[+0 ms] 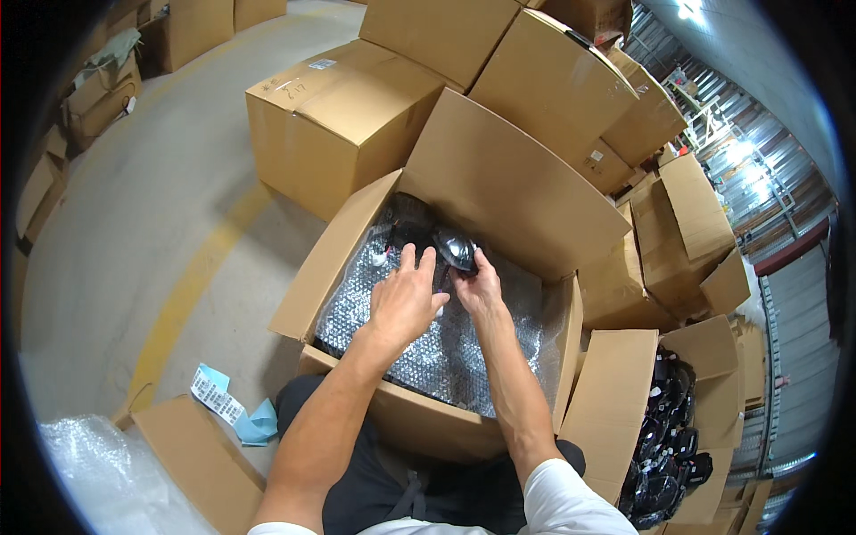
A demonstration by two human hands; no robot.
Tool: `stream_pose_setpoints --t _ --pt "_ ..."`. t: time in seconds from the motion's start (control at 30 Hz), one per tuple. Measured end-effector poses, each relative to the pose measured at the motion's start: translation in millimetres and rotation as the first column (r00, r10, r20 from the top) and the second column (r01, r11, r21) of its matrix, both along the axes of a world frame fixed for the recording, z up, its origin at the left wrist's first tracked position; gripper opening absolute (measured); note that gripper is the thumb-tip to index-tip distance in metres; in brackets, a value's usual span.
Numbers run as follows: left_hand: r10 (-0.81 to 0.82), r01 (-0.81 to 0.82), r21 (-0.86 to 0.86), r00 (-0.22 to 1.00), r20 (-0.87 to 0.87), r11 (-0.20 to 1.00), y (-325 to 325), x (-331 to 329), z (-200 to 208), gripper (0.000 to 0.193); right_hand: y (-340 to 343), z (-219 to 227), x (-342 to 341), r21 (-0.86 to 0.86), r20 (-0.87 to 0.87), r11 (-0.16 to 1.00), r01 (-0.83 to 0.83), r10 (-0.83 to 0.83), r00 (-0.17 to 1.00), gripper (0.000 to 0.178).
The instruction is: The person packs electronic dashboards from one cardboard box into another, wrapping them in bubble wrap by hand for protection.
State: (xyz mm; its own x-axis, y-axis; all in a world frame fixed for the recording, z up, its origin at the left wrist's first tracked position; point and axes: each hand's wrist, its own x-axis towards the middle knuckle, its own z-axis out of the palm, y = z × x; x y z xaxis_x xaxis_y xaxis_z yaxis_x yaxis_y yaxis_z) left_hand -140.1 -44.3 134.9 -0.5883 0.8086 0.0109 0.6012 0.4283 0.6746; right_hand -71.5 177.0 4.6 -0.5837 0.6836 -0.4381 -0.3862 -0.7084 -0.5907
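Observation:
In front of me an open cardboard box (522,178) has bubble wrap (419,357) spread across its inside. My right hand (478,283) grips a glossy black dome-shaped part (456,249) by its near right edge, above the wrap. Beside that part, my left hand (403,294) is open with fingers stretched forward and holds nothing that I can see. Another dark rounded part (410,212) lies in the box's far left corner, just beyond the left fingertips. A small white plug (381,259) shows on the wrap to the left of that hand.
Closed cartons (348,89) stand behind the box. At right, an open carton (611,406) holds several similar black parts (662,437). Clear plastic wrap (116,481) fills the lower left, near a blue strip with white labels (217,395). A yellow line (192,285) crosses the grey floor.

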Motion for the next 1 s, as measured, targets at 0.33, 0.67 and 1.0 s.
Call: stream_pose_setpoints --t 0.33,0.67,1.0 --pt "-0.034 0.034 -0.004 0.998 -0.054 0.999 0 -3 -6 0.064 15 -38 -5 -0.115 -0.166 0.985 0.131 -0.149 0.975 0.023" --pt "-0.069 0.068 -0.026 0.997 -0.047 0.997 1 3 4 0.061 13 -16 0 0.285 0.578 0.941 -0.183 -0.017 0.816 0.047" --pt "-0.169 0.189 0.102 0.969 -0.180 0.977 20 5 -27 0.054 -8 66 40 0.636 0.770 0.391 -0.666 -0.374 0.517 0.050"
